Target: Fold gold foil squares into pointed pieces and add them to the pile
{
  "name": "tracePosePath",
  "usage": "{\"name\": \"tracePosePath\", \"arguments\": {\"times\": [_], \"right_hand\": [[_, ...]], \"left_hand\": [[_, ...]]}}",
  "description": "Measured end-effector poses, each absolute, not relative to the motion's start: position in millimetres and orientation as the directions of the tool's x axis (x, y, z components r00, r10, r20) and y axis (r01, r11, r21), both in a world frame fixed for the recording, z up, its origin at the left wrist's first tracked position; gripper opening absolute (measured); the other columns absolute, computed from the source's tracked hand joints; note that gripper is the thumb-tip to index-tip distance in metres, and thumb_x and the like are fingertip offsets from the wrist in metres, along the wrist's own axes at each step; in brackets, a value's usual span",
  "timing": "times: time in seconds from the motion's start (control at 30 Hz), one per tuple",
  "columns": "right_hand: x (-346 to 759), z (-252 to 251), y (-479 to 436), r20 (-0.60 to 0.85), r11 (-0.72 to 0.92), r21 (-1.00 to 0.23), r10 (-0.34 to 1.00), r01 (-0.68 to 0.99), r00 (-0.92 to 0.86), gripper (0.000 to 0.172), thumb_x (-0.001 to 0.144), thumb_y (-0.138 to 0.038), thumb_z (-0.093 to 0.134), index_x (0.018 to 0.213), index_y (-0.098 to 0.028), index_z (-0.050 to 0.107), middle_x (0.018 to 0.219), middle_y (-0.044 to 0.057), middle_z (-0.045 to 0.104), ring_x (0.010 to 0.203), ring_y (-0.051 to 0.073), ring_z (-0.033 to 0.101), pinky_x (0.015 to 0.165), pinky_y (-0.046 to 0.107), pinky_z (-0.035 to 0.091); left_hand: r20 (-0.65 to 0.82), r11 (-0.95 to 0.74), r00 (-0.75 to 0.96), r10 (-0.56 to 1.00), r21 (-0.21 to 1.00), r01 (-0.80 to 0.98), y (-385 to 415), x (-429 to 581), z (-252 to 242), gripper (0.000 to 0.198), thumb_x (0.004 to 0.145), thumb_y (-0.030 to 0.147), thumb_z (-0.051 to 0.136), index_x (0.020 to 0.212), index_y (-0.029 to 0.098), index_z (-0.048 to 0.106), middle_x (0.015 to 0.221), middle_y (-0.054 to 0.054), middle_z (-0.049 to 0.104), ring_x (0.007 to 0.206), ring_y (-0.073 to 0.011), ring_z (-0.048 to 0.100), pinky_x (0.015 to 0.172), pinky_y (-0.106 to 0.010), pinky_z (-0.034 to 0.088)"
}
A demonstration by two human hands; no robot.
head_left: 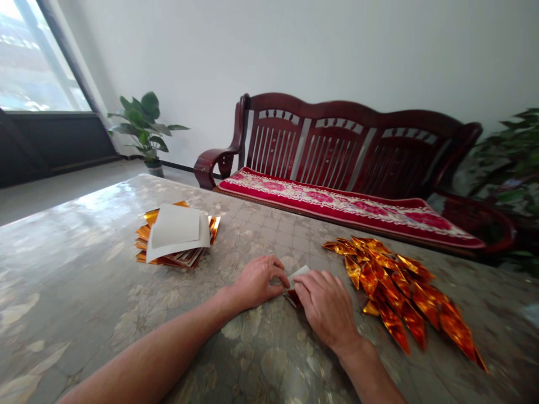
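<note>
Foil paper (298,275), creased, pinched by left hand (256,283), right hand (326,308)

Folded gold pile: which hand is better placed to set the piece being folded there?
Right, probably. The right hand rests on the small sheet and lies beside the folded gold pile; the left hand holds the sheet's other edge, nearer the flat stack.

Stack of sheets (177,235) on desk (76,292) at left, pile of folded pieces (404,297) at right, small sheet (298,274) between them beneath left hand (256,283) and right hand (326,308), sofa (337,151) behind desk, potted plant (145,126) left of sofa, seemingly another plant (514,157) right of it.
</note>
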State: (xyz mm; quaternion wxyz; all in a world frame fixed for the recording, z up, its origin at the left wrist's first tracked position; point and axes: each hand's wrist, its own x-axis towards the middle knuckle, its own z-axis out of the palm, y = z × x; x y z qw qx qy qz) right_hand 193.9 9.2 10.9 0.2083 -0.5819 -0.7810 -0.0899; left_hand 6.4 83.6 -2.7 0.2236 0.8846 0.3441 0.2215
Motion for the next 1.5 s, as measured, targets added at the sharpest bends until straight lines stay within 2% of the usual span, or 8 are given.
{"name": "tracePosePath", "arguments": {"times": [0.13,0.33,0.53,0.7,0.87,1.0,1.27,1.5], "right_hand": [[207.1,14.6,6.8,0.468,0.289,-0.019,0.848,0.957,-0.247,0.035,0.096,-0.034,0.049,0.065,-0.024,0.061,0.069,0.003,0.064,0.076,0.022,0.048,0.071,0.037,0.029],[217.1,17.8,3.7,0.477,0.276,-0.036,0.849,0.961,-0.226,0.03,0.094,-0.034,0.053,0.067,-0.024,0.063,0.072,0.003,0.066,0.084,0.023,0.051,0.073,0.038,0.03],[217.6,15.7,0.4,0.595,0.36,-0.241,0.789,0.901,-0.156,0.019,0.092,-0.027,0.049,0.095,-0.023,0.068,0.094,0.006,0.067,0.09,0.023,0.056,0.082,0.039,0.04],[227.6,2.5,2.0,0.619,0.376,-0.441,0.785,0.815,-0.027,0.014,0.086,-0.019,0.047,0.081,-0.022,0.06,0.077,0.002,0.06,0.071,0.018,0.057,0.066,0.03,0.046],[226.2,-10.1,6.0,0.593,0.299,-0.487,0.803,0.821,0.06,0.013,0.077,-0.011,0.047,0.077,-0.022,0.055,0.071,0.0,0.056,0.063,0.016,0.054,0.06,0.027,0.045],[224.6,-14.4,7.9,0.589,0.31,-0.518,0.805,0.797,0.07,0.013,0.077,-0.012,0.047,0.076,-0.022,0.055,0.071,0.0,0.056,0.064,0.016,0.055,0.06,0.026,0.045],[228.8,-16.9,11.9,0.55,0.345,-0.651,0.828,0.676,0.107,0.017,0.076,-0.009,0.048,0.074,-0.022,0.058,0.075,0.001,0.061,0.072,0.017,0.06,0.065,0.027,0.05],[228.9,-19.4,14.3,0.556,0.388,-0.622,0.831,0.681,0.034,0.018,0.08,-0.01,0.05,0.073,-0.022,0.06,0.084,0.003,0.066,0.082,0.018,0.064,0.077,0.03,0.051]], "left_hand": [[0.228,-0.655,0.662,0.714,0.553,0.516,83.4,6.5,-1.7,0.013,0.079,0.025,0.073,0.09,0.029,0.078,0.108,-0.002,0.066,0.101,-0.0199,0.062,0.095,-0.031,0.042],[0.234,-0.655,0.66,0.714,0.554,0.513,82.9,6.6,-1.4,0.013,0.079,0.024,0.073,0.089,0.029,0.078,0.107,-0.002,0.066,0.101,-0.0202,0.062,0.094,-0.031,0.042],[0.253,-0.662,0.656,0.711,0.555,0.503,81.8,5.9,-3.4,0.014,0.079,0.023,0.073,0.091,0.028,0.077,0.106,-0.002,0.066,0.102,-0.0203,0.061,0.095,-0.032,0.042],[0.281,-0.695,0.665,0.692,0.508,0.508,79.1,4.7,-4.2,0.013,0.08,0.024,0.071,0.091,0.029,0.077,0.11,-0.002,0.065,0.101,-0.0207,0.06,0.093,-0.033,0.041],[0.322,-0.807,0.759,0.566,0.406,0.429,75.7,4.3,-3.0,0.02,0.09,0.022,0.061,0.099,0.033,0.075,0.116,0.001,0.067,0.105,-0.0211,0.057,0.092,-0.034,0.039],[0.314,-0.847,0.809,0.497,0.378,0.373,74.7,5.0,-3.5,0.027,0.092,0.016,0.054,0.106,0.031,0.072,0.113,0.001,0.07,0.103,-0.0202,0.059,0.091,-0.032,0.04],[0.265,-0.911,0.892,0.366,0.299,0.285,66.3,6.4,0.4,0.024,0.094,0.014,0.048,0.098,0.024,0.069,0.102,-0.002,0.071,0.093,-0.0194,0.061,0.086,-0.028,0.043],[0.265,-0.887,0.886,0.38,0.376,0.268,62.3,0.6,-2.3,0.032,0.092,0.009,0.045,0.108,0.026,0.066,0.112,0.0,0.07,0.102,-0.0183,0.063,0.092,-0.025,0.045]]}}
